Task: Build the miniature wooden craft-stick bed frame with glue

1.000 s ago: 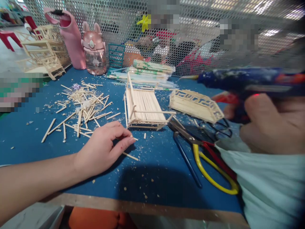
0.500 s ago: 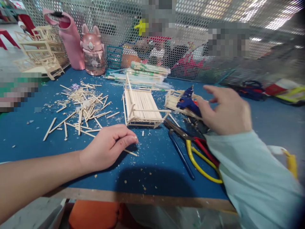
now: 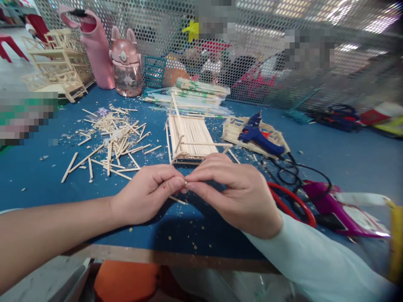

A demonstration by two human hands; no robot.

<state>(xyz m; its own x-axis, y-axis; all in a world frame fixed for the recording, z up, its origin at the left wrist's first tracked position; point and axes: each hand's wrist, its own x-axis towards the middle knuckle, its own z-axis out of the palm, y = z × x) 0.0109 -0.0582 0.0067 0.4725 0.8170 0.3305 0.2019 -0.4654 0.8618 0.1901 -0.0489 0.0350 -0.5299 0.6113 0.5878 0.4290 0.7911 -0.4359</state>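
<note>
Near the table's front, my left hand (image 3: 149, 193) and my right hand (image 3: 234, 188) meet fingertip to fingertip. Both are pinched around a tiny pale piece (image 3: 186, 183), mostly hidden by the fingers. Just beyond them stands a small frame of wooden sticks (image 3: 192, 134) with a slatted base and an upright post. Loose cut sticks (image 3: 118, 147) lie in a heap left of it. At its right, a blue glue gun (image 3: 260, 138) rests on another stick structure (image 3: 233, 128).
Red handles (image 3: 296, 201) and a purple object (image 3: 336, 207) lie at the right. Packs of sticks (image 3: 201, 90) sit behind the frame. Two pink bottles (image 3: 97, 54) (image 3: 126, 69) and a tiered stick model (image 3: 59, 63) stand back left, before a perforated metal screen (image 3: 252, 37).
My right hand has moved from beside the glue gun to my left fingertips and closed into a pinch. It now covers the place where the pliers and yellow-handled tool showed.
</note>
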